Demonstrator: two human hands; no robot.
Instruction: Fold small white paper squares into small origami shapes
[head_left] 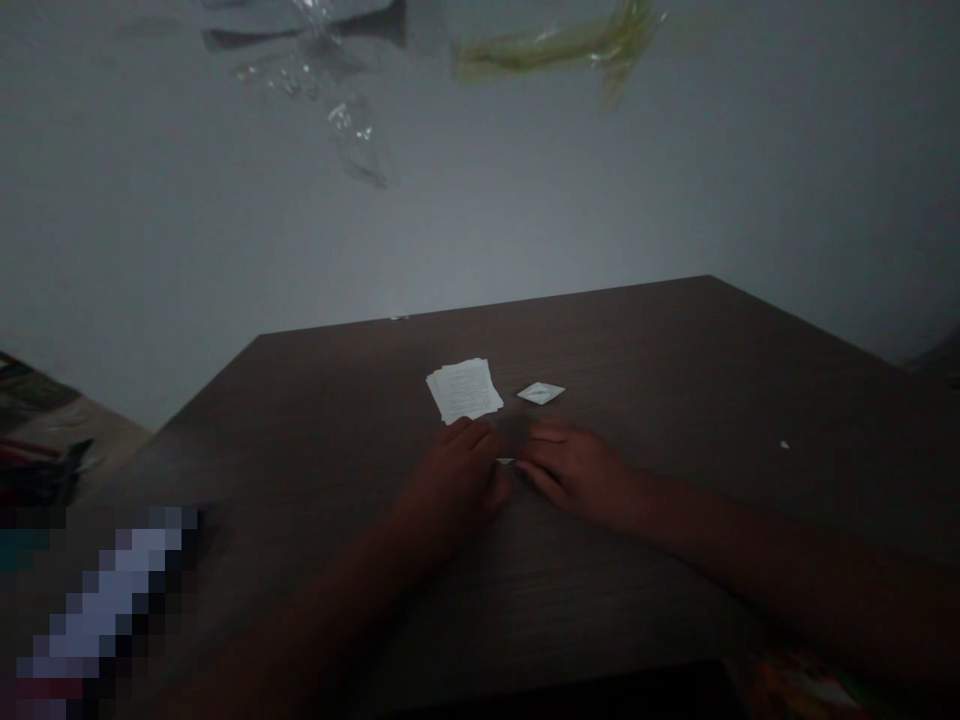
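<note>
The left hand (452,485) and the right hand (576,472) rest close together on a dark wood-grain worktop (697,370), their fingers nearly meeting around a small white scrap (504,460). Just beyond the left hand lies a stack of printed paper slips (465,390); just beyond the right, a small white diamond-shaped packet (541,394).

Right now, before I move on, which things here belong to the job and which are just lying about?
Job:
left hand
right hand
stack of printed white slips
folded white paper square
white paper bit

Lying about:
white speck
clear plastic film
yellow-green plastic film
</note>
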